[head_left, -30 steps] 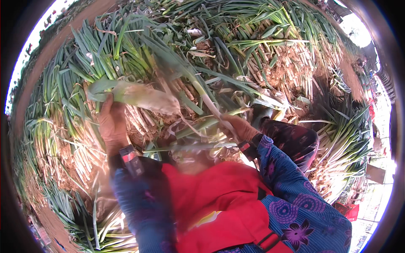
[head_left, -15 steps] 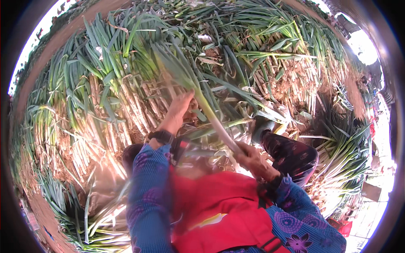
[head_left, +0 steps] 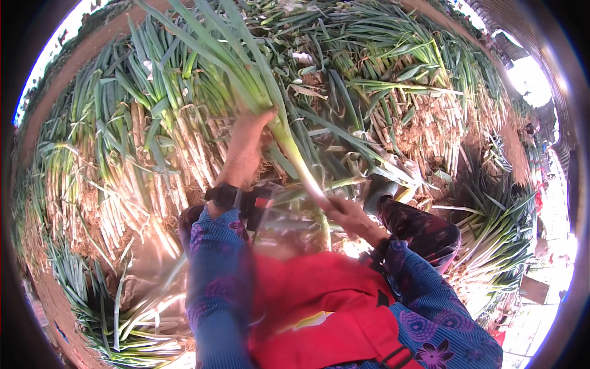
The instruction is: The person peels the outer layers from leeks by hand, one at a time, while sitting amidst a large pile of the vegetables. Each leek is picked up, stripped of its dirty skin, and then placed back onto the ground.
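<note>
Ahead of the red cloth (head_left: 332, 283), left hand (head_left: 246, 142) had joined right hand (head_left: 353, 216) on the leek (head_left: 287, 142), fingers gripping; steadied two-handed.

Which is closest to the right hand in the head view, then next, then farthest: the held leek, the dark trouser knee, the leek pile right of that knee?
From the right hand:
1. Held leek: in its grip, running up and left.
2. Dark trouser knee: just right of the hand.
3. Leek pile: farther right, past the knee.
</note>
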`<state>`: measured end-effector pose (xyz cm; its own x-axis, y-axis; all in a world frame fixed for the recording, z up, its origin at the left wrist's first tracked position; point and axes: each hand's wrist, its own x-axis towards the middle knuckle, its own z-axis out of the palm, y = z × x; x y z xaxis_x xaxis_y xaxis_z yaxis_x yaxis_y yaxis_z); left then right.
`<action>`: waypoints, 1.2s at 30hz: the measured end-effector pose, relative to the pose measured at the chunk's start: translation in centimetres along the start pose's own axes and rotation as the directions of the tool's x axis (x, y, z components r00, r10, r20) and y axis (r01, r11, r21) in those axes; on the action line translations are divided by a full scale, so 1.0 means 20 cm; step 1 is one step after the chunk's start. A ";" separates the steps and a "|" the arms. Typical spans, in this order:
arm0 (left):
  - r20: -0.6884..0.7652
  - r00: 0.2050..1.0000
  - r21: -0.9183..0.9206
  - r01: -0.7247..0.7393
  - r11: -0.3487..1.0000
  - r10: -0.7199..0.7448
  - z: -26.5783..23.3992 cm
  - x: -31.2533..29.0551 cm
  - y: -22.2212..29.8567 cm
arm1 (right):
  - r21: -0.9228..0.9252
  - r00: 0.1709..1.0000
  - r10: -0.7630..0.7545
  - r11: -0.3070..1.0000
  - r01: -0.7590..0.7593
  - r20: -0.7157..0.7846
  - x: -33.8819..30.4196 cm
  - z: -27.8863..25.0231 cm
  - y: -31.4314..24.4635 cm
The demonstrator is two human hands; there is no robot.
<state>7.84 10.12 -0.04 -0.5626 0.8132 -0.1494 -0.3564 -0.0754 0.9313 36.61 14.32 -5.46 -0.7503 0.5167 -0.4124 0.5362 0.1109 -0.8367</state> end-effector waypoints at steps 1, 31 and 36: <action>0.000 1.000 -0.001 -0.003 1.000 0.003 0.00 -0.01 0.01 | 0.017 0.998 -0.056 0.998 0.056 0.009 0.06 -0.01 -0.04; 0.075 0.927 0.355 -0.369 0.859 0.367 -0.12 -0.18 -0.07 | 0.048 0.884 -0.400 0.905 0.422 -0.241 0.47 0.14 -0.68; 0.112 0.937 0.341 -0.348 0.873 0.330 -0.13 -0.19 -0.06 | 0.046 0.876 -0.415 0.898 0.438 -0.245 0.50 0.14 -0.62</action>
<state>8.45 5.53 -1.39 -0.5613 0.8019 0.2047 0.1389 -0.1526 0.9785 21.36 15.83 -0.15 -0.7849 0.6151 0.0740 0.1355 0.2870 -0.9483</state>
